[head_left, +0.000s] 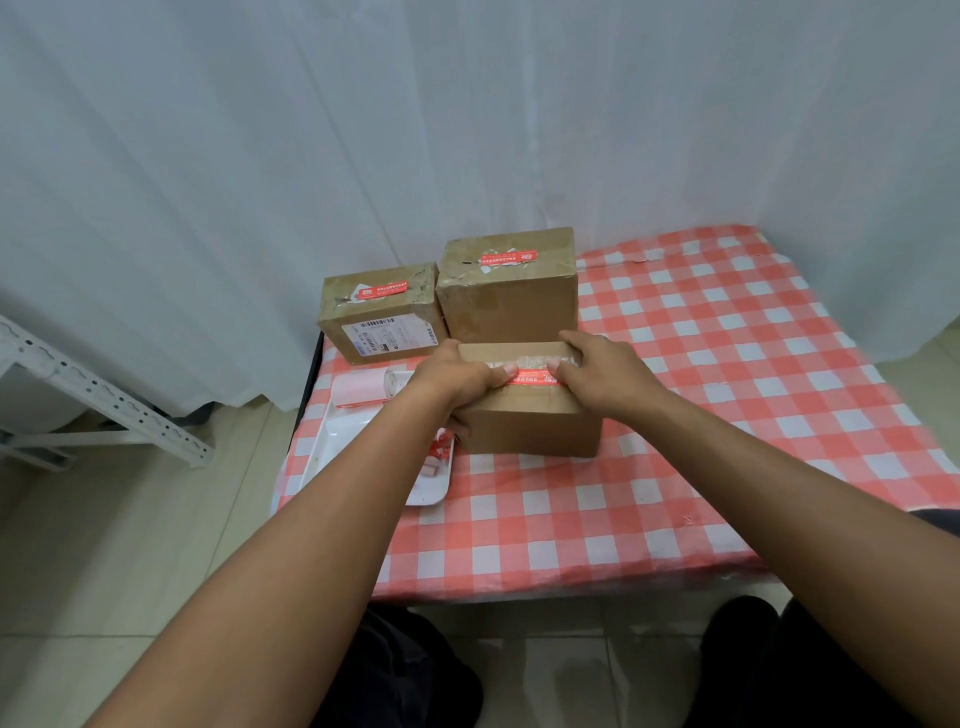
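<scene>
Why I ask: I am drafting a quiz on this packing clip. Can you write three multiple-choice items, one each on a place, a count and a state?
1. Where is the white tray?
A. Left of the front box
B. Under the table
C. On the floor

2. How many cardboard boxes stand on the checked cloth?
A. Two
B. Three
C. Five

3. What are the hands doing?
A. Hanging idle
B. Pressing thumbs on the red label
C. Lifting the tray

Key:
1 A, the tray lies by the front box's left side.
2 B, the front box plus two rear boxes.
3 B, the left hand and right hand each have a thumb on the label.
</scene>
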